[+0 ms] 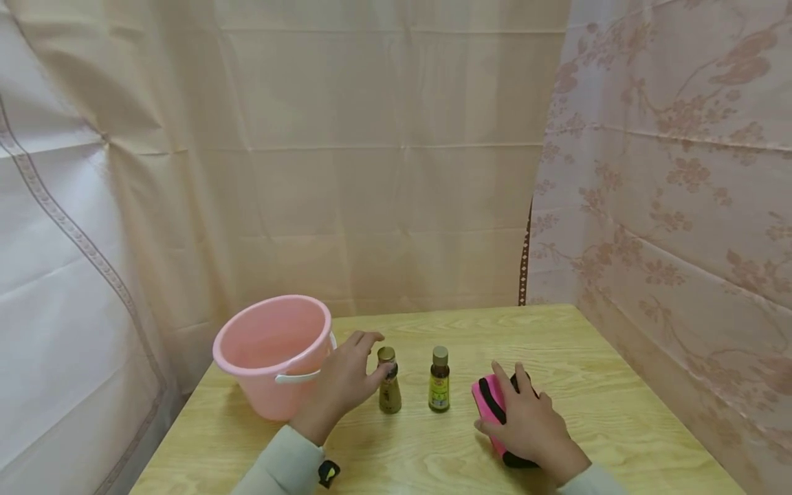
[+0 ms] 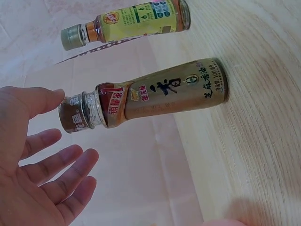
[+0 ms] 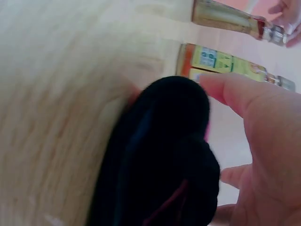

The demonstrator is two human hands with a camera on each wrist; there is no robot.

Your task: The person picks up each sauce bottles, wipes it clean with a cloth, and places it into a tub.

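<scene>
A slim gold-labelled sesame oil bottle [image 2: 164,92] stands upright on the wooden table. My left hand [image 1: 349,371] is at its neck, fingers apart, the thumb close to the brown cap; whether it touches is unclear. Just right of it stands a second small bottle [image 1: 439,381] with a yellow-green label and a dull green cap. Farther right, my right hand [image 1: 526,419] lies over a pink-and-black soft item [image 1: 489,399] with spread fingers. Its black rounded end [image 3: 164,141] fills much of the right wrist view; its exact kind is unclear.
Left of the bottles stands a pink bucket [image 1: 247,368] with a white handle, close beside my left forearm. A small black-and-yellow object [image 1: 328,473] is by the left cuff. Beige and floral curtains [image 1: 383,172] hang behind the table and at both sides.
</scene>
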